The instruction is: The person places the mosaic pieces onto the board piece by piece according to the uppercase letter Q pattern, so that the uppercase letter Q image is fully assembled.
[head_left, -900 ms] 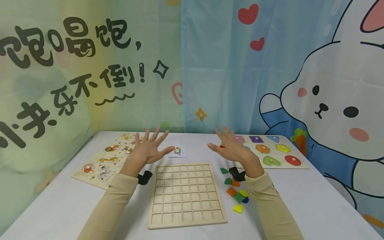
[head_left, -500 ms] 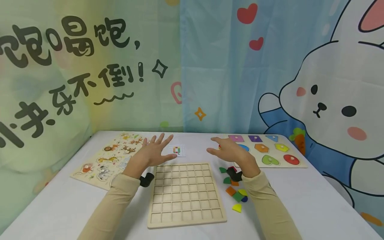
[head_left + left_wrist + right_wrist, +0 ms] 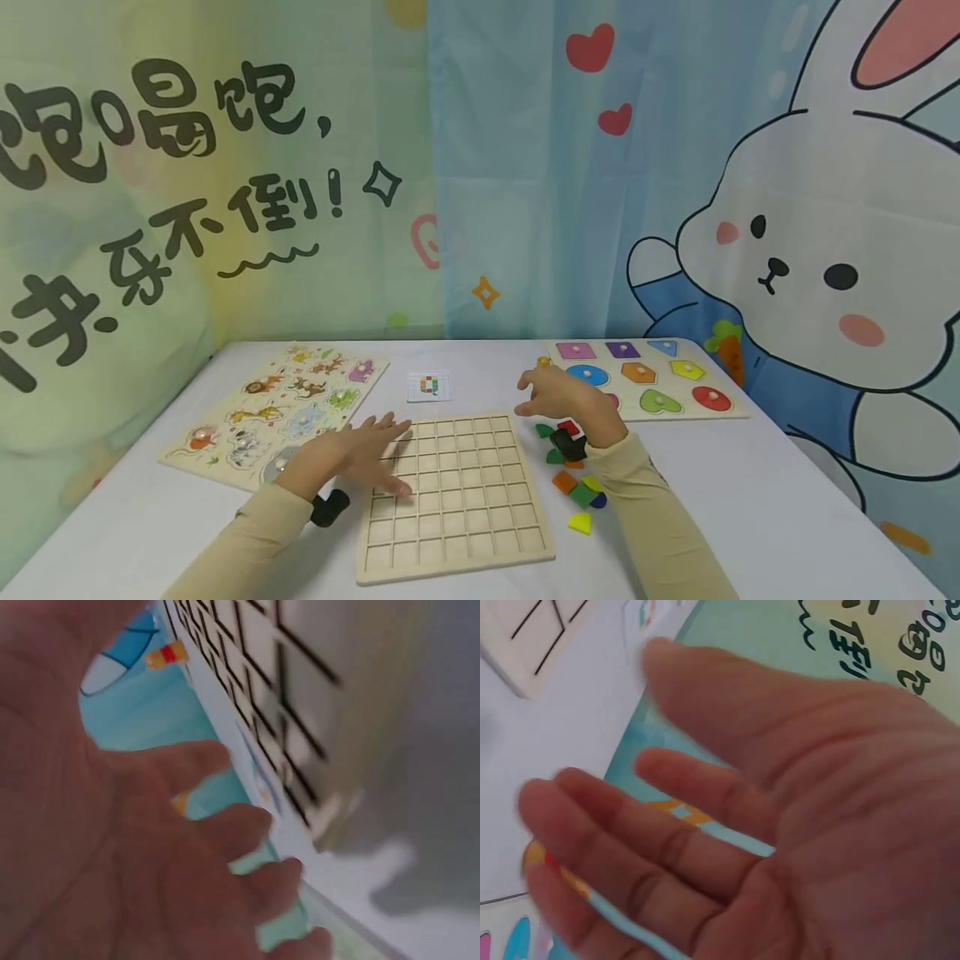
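Note:
A wooden board with a square grid point(image 3: 457, 533) lies on the white table. My left hand point(image 3: 348, 457) is spread over its upper left edge, thumb and fingers apart. In the left wrist view, the fingers point(image 3: 240, 829) show beside the board's edge point(image 3: 360, 712) with nothing held. My right hand point(image 3: 566, 396) hovers beyond the board's upper right corner, fingers bent loosely. Its palm point(image 3: 840, 825) shows bare in the right wrist view. Below that hand lie small coloured blocks point(image 3: 582, 494), some partly hidden by the wrist. A small card with a coloured pattern point(image 3: 429, 386) lies behind the grid board.
An animal puzzle board point(image 3: 258, 412) lies at the left, partly under the left hand. At the back right is a shape puzzle board point(image 3: 660, 379) with knobbed pieces. A small yellow object point(image 3: 543, 362) stands by its left edge. A printed curtain point(image 3: 510, 208) hangs behind the table.
My left hand has come down and nearer to the grid board's left edge. My right hand has lowered, its fingers bending from spread to loosely curled. The head view has shifted slightly.

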Demonstrator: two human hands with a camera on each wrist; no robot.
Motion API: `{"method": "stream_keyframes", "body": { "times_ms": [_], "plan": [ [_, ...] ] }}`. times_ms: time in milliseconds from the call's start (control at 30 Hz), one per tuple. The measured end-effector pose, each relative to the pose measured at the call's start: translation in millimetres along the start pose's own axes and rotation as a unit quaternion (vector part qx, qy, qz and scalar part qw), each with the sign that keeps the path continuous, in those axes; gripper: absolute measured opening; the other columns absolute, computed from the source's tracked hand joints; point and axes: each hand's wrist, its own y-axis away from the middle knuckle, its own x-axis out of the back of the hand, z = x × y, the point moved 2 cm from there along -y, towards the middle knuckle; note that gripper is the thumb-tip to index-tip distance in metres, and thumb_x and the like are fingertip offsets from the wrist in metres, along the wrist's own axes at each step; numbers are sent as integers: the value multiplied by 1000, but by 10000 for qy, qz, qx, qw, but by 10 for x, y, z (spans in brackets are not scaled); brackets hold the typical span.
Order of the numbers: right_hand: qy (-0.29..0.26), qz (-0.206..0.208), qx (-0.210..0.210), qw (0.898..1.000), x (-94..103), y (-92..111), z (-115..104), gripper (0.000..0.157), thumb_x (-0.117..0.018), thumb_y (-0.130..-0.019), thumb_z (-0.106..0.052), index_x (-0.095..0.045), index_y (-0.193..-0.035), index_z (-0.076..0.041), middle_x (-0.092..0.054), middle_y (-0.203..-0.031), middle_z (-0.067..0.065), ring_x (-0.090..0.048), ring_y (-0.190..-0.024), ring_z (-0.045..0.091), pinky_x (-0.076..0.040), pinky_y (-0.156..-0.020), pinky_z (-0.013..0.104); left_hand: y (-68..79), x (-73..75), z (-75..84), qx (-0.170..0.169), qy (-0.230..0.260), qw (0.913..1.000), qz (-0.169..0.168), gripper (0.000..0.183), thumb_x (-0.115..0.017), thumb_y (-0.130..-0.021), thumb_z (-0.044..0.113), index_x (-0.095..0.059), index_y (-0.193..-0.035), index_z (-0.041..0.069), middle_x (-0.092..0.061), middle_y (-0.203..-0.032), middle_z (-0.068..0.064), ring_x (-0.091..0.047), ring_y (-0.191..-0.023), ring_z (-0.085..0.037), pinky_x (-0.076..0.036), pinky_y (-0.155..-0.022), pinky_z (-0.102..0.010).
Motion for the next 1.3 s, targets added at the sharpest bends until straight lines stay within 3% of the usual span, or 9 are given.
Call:
{"method": "stream_keyframes", "body": {
  "times_ms": [167,433,633,1033,1200,1300],
  "plan": [
    [450,-123,-394,9981,-71,-48,65,34,-73,-88,-17,-64,-116,0,-65,-102,12,-57,-84,20,-54,-77,35,56,-51,-53,128,56,9992,-377,124,-82,-68,57,-12,-157,6,-2,-163,-20,-6,-148,-45,-19,-110,-71],
    [686,-511,-983,9915,-251,-99,221,26,-79,-83,-16,-67,-102,-5,-63,-93,5,-52,-79,19,-50,-69,31,-137,-190,-141,-501,432,9974,-271,126,-81,-70,57,-4,-158,9,6,-165,-10,6,-149,-43,-12,-115,-67],
    [592,-479,-1081,9912,-273,-87,277,19,-78,-84,-14,-66,-95,-5,-61,-86,5,-52,-75,19,-49,-65,29,-219,-191,-150,-546,371,9975,-254,129,-80,-69,60,-3,-157,7,6,-165,-11,7,-148,-44,-5,-120,-55],
    [457,-542,-749,9947,-271,-131,310,13,-76,-85,-13,-64,-87,-9,-58,-81,2,-51,-76,18,-44,-64,27,-206,-184,-150,-413,238,9987,-205,128,-79,-70,62,-3,-158,9,6,-165,-12,6,-149,-42,-5,-121,-53],
    [609,-292,-51,9977,-218,-136,240,3,-68,-88,-3,-66,-90,-4,-60,-81,5,-52,-75,18,-47,-65,26,-194,-208,-139,-429,245,9986,-209,129,-77,-69,66,-3,-158,8,7,-164,-14,5,-149,-42,-4,-121,-53],
    [640,-161,423,9969,-209,-152,129,6,-63,-90,0,-67,-93,-1,-63,-85,8,-54,-77,18,-52,-71,29,-180,-230,-144,-437,266,9984,-252,130,-74,-69,70,-2,-158,8,9,-164,-13,8,-149,-42,-2,-121,-53]
  ]
}}
